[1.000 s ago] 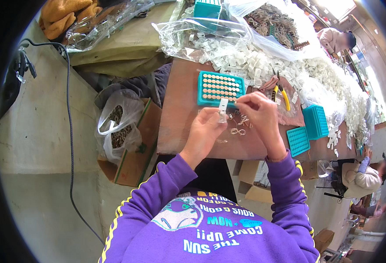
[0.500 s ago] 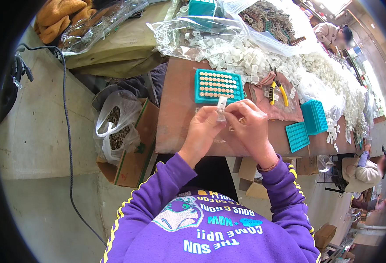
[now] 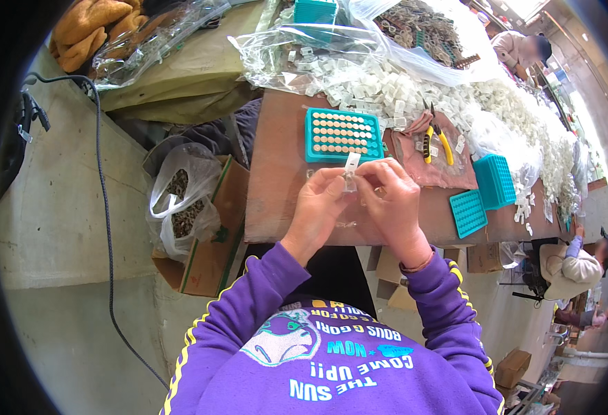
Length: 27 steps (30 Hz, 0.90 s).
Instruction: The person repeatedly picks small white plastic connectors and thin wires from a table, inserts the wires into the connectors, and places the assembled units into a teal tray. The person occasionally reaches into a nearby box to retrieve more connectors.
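Left fingers: your left hand [image 3: 320, 205] is gripping a clear plastic piece [image 3: 351, 162] between thumb and forefinger, its pale upper end standing out beyond the fingertips.
Right fingers: your right hand [image 3: 391, 200] is bringing thumb and forefinger together at the piece's right side; what they are pinching, if anything, is hiding from view, so you cannot tell.
Held piece: it is sitting above the desk [image 3: 266, 159], just on the near side of the teal tray [image 3: 309, 142]; whether it is complete is not showing.
Teal tray: round pale pieces [image 3: 335, 131] are filling most of its slots, and some at the right end are looking bare, so it seems well along with a little left.
Pliers: the yellow-handled pliers [image 3: 446, 148] are lying to the right on a pink cloth [image 3: 461, 181], apart from your hands.
Tray stack: more teal trays [image 3: 494, 181] are standing farther right.
Far heap: many loose clear pieces [image 3: 414, 100] are lying beyond the tray, suggesting plenty remaining.
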Motion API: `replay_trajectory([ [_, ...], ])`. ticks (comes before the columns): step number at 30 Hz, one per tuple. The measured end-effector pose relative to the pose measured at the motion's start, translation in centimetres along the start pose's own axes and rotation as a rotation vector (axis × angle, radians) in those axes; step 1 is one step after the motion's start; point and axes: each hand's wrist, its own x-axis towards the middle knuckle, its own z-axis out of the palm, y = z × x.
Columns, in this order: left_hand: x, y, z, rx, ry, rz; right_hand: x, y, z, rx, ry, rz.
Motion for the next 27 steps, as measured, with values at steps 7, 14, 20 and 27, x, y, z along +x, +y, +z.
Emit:
replay_trajectory([
  [7, 0.0, 0.2, 0.4, 0.006, 0.039, -0.032, 3.0, 5.3, -1.2, 0.111, -0.092, 0.326],
  [14, 0.0, 0.3, 0.0, -0.014, 0.004, -0.039, 4.6, 7.4, -0.7, -0.132, -0.211, 0.183],
  [20, 0.2, -0.1, 0.2, -0.024, 0.060, 0.008, 1.1, 1.4, -2.5, 0.107, -0.242, 0.008],
  [27, 0.2, -0.3, 0.3, 0.019, 0.030, 0.045, 0.2, 0.1, -1.1, -0.086, -0.120, -0.341],
])
